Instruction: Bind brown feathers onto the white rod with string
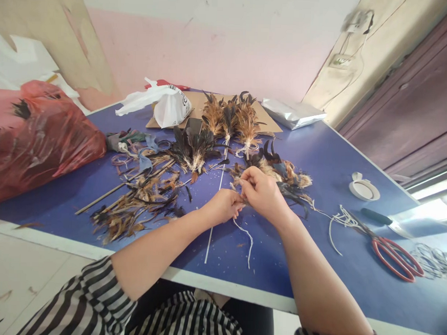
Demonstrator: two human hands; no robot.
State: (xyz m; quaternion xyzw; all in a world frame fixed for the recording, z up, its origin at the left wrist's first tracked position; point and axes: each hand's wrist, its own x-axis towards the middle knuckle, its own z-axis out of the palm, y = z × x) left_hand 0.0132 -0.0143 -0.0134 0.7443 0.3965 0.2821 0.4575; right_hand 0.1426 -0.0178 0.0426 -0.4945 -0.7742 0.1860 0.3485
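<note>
My left hand point(227, 204) is closed, its fingertips around what looks like the bound end of a feather bundle. A white string point(248, 234) trails from beneath these fingers onto the blue table. Right beside it my right hand point(261, 191) is closed in a pinch; what its fingertips grip is hidden. Brown and black feathers point(291, 175) spread out behind the right hand. Farther back lie a dark feather bundle point(195, 149) and tied brown feather bundles point(247, 127). A thin white line point(215, 211) runs along the tabletop left of my hands.
Loose feathers and sticks point(134, 203) cover the table's left side, near a red plastic bag point(48, 142). At right lie red-handled scissors point(396, 256), a knife point(377, 217), a tape roll point(364, 188) and bundled string point(435, 260). A silver packet point(293, 113) lies behind.
</note>
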